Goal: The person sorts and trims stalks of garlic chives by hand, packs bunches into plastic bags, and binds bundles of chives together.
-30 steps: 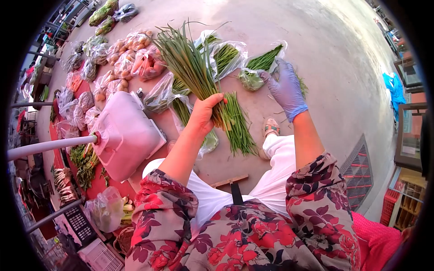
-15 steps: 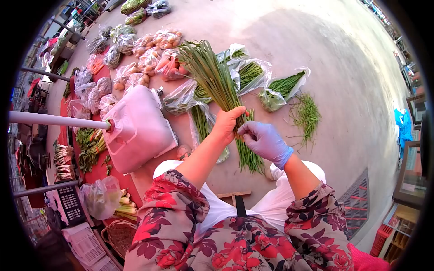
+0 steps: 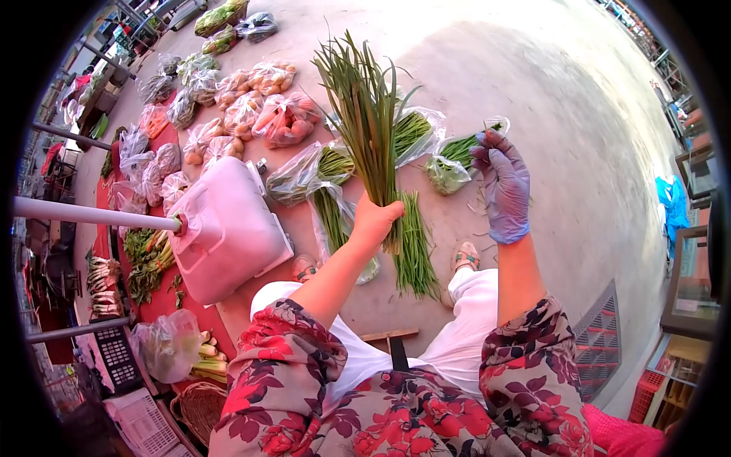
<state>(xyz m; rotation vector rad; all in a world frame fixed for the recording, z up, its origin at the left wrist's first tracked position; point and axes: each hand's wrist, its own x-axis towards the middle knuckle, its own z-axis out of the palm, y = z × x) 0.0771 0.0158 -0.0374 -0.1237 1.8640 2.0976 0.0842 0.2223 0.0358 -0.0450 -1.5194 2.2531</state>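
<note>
Green bunch (image 3: 364, 129), upright in the upper middle of the frame, and here's my left hand (image 3: 373, 223) wrapped tight around its lower stalks! Leaf tips splay loosely above my fist. Over to centre right: my gloved right hand (image 3: 505, 192) is up and well apart from the bunch, fingers curling in; whether they meet or pinch anything, I can't tell. As for progress, greens sit in clear plastic near the upper middle: one bag (image 3: 451, 169) beside my glove, another (image 3: 298, 177) left of the stalks. Mine is unbagged, and so is the loose pile (image 3: 413, 255) just below it, so I'd judge both unfinished. Any tie around my bunch? Can't tell.
</note>
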